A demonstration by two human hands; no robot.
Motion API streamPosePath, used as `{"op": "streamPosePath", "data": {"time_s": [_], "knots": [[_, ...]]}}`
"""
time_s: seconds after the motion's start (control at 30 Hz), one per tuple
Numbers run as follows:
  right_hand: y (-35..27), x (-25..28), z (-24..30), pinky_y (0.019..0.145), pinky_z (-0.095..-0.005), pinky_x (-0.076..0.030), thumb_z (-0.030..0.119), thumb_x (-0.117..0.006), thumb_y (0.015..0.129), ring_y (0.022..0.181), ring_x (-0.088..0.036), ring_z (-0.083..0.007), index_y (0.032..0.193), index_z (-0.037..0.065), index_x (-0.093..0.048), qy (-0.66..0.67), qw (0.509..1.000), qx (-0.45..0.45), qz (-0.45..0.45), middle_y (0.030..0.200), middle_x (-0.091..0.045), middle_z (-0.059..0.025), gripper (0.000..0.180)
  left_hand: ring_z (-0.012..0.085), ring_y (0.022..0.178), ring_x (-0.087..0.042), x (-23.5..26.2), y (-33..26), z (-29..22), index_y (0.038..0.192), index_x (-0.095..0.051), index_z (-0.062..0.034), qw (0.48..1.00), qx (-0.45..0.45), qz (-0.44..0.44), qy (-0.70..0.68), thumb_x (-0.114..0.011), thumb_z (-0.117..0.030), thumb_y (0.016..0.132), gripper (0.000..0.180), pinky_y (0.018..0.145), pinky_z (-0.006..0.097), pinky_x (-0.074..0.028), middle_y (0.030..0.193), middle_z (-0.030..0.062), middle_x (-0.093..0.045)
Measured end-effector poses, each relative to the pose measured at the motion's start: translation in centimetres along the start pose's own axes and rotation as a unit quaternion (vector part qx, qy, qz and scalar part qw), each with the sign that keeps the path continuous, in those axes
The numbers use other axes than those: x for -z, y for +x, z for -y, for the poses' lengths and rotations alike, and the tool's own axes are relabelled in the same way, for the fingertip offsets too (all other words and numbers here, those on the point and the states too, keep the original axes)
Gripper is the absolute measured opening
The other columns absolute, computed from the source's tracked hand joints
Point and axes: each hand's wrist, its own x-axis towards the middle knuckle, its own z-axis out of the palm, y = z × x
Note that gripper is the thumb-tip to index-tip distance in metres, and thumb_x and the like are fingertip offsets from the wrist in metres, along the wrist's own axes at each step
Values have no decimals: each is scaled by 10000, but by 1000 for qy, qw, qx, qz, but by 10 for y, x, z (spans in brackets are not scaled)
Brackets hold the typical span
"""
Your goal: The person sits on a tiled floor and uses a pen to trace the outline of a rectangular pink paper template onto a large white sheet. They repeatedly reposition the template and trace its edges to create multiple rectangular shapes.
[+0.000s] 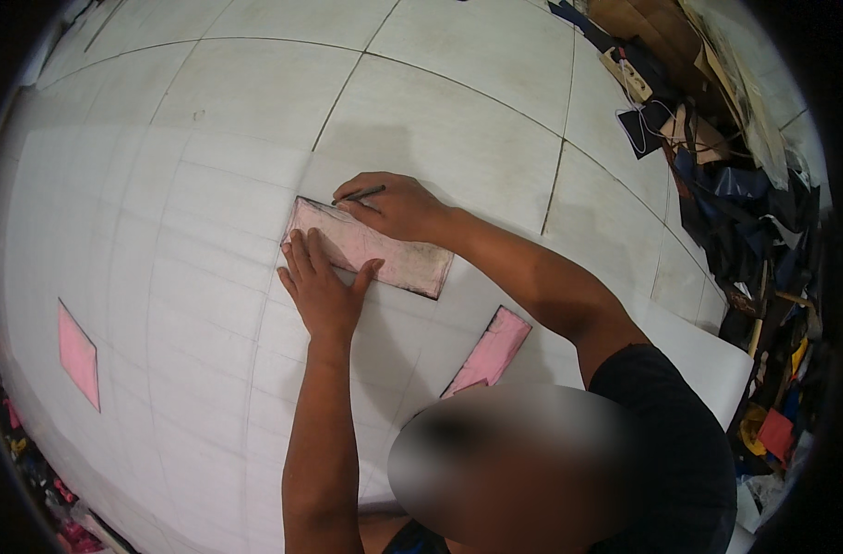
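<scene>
A worn pink rectangular piece (403, 263) with dark edges lies flat on a large white sheet (191, 369) marked with faint lines. My left hand (325, 288) rests on its left part and near edge, fingers spread and thumb apart. At the far edge of the piece, my right hand (394, 205) grips a dark pen (364, 193). The pen slants, with its lower end close to that edge; whether it touches the sheet I cannot tell. Nearer to me lies a smaller pink strip (497, 346) with dark edges, partly hidden at its near end.
A pink diamond-shaped piece (79, 355) lies at the far left of the sheet. White floor tiles (458, 120) stretch beyond. Along the right are a power strip (627, 76) with a cable, cardboard (652, 28), and a heap of dark material (717, 212). Coloured scraps (774, 434) lie nearby.
</scene>
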Motion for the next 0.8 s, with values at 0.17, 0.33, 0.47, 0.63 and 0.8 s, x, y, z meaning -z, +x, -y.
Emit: {"op": "streamPosePath", "data": {"time_s": [0.17, 0.33, 0.47, 0.63, 0.8], "knots": [[-12, 14, -5, 906, -378, -537, 251, -664, 998, 1018, -671, -275, 1149, 91, -720, -101, 989, 100, 34, 1108, -725, -69, 228, 465, 1527, -264, 1, 0, -2, 1544, -369, 29, 1000, 2, 11, 3, -805, -652, 786, 1108, 1206, 648, -221, 1617, 266, -338], [-63, 49, 0, 891, -434, -512, 280, -613, 1009, 976, -653, -309, 1109, 105, -702, -172, 976, 108, 76, 1016, -701, -85, 220, 463, 1530, -257, 2, 0, -1, 1548, -362, 29, 1000, 5, 14, 16, -802, -647, 793, 1104, 1207, 643, -227, 1621, 264, -333], [-114, 76, -5, 869, -412, -522, 219, -665, 987, 980, -666, -297, 1118, 92, -705, -180, 976, 82, 87, 1037, -716, -86, 186, 457, 1533, -252, 1, 2, -1, 1549, -361, 25, 1000, 14, 20, 19, -801, -644, 797, 1098, 1207, 639, -233, 1622, 265, -329], [-157, 87, -10, 863, -427, -542, 231, -646, 999, 976, -669, -311, 1143, 98, -701, -87, 994, -20, 65, 1073, -705, -88, 203, 450, 1536, -251, 2, 2, -2, 1553, -356, 19, 1000, 12, 21, 17, -795, -653, 798, 1102, 1212, 641, -228, 1623, 264, -330], [-158, 83, -6, 861, -411, -567, 239, -638, 1010, 981, -682, -316, 1164, 100, -702, -49, 995, -75, 41, 1102, -716, -92, 218, 461, 1531, -253, 3, 1, -2, 1549, -364, 25, 1000, 11, 22, 15, -789, -656, 805, 1095, 1205, 648, -234, 1621, 263, -335]]}}
